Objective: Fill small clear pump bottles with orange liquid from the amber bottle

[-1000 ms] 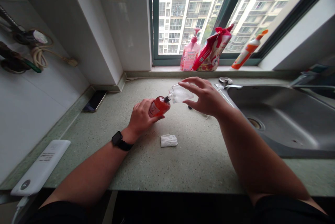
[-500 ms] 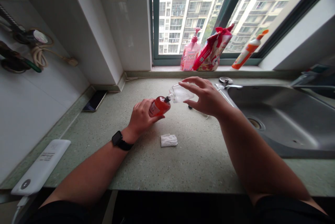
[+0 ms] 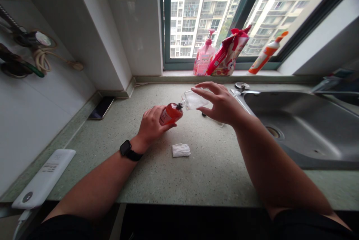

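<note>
My left hand (image 3: 153,123) is wrapped round an orange-red bottle (image 3: 169,114) with a pale label and a dark neck, tilted to the right. In my right hand (image 3: 218,101) is a clear bottle (image 3: 194,100), gripped between thumb and fingers and lying nearly on its side. Its mouth meets the dark neck of the orange-red bottle; whether the two touch or one sits inside the other is too small to tell. A folded white tissue (image 3: 181,150) lies on the counter below the bottles. Partly behind my right hand is a small black-ended item (image 3: 203,114) with a thin clear tube.
To the right is a steel sink (image 3: 297,128) with a faucet (image 3: 246,92). A pink pump bottle (image 3: 204,58), a red pouch (image 3: 228,55) and an orange-white bottle (image 3: 264,57) stand on the windowsill. At left lie a phone (image 3: 102,108) and a white power bank (image 3: 45,178).
</note>
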Tool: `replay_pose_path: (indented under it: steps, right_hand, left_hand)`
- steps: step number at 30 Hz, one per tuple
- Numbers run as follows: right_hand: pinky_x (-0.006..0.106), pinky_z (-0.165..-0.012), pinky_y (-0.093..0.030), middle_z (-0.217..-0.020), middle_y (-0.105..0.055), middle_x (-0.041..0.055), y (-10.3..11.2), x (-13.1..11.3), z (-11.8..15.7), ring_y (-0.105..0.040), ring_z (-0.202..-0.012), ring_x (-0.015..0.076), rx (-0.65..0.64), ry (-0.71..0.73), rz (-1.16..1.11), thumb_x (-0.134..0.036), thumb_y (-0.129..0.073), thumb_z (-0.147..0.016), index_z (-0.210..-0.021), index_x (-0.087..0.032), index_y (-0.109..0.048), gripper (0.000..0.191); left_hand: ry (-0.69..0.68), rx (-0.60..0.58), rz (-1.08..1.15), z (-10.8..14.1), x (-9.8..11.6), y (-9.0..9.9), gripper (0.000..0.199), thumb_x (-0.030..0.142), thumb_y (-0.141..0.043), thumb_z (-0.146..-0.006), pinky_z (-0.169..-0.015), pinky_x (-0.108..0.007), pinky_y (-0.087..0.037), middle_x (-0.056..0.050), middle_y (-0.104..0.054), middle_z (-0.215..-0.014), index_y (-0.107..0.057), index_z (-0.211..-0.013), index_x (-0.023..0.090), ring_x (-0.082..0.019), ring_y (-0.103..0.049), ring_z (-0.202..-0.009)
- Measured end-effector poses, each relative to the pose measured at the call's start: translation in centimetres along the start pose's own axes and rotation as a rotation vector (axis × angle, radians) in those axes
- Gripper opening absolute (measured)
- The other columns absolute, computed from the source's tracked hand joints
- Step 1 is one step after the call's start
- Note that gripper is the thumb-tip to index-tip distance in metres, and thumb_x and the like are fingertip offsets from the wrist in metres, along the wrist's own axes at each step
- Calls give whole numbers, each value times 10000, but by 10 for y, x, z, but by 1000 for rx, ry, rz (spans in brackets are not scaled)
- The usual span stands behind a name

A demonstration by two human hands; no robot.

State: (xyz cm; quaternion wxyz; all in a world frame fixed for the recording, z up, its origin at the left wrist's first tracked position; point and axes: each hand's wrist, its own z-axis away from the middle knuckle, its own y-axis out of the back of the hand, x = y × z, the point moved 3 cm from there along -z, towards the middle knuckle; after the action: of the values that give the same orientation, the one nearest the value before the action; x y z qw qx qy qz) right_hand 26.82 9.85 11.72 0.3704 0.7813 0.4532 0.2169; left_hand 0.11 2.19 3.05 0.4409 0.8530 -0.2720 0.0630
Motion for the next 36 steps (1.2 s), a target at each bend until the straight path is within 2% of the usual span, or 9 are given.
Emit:
replay_pose_path:
  steps: [27,36]
  right_hand:
    - [619,-1123,-499,-1492,-630,119,0,-1,0,-616,-1357,355,-22,5,6,-202,-743,-926,-1625,-391,-474,772]
    - [600,-1126,-500,-1486,-633,130,2,-4,-1,-619,-1356,346,-11,10,8,-192,-735,-923,-1607,-362,-509,740]
  left_hand:
    - [6,-8,12,0,-1,-2,837,836,-690,-852,-1029,-496,-551,-143,-730,-1243,-609,-1387,198,-328,-700,-1128]
    - [13,-16,30,0,0,-1,829,809,-720,-852,-1053,-499,-541,-147,-729,-1260,-602,-1400,198,-332,-697,-1155]
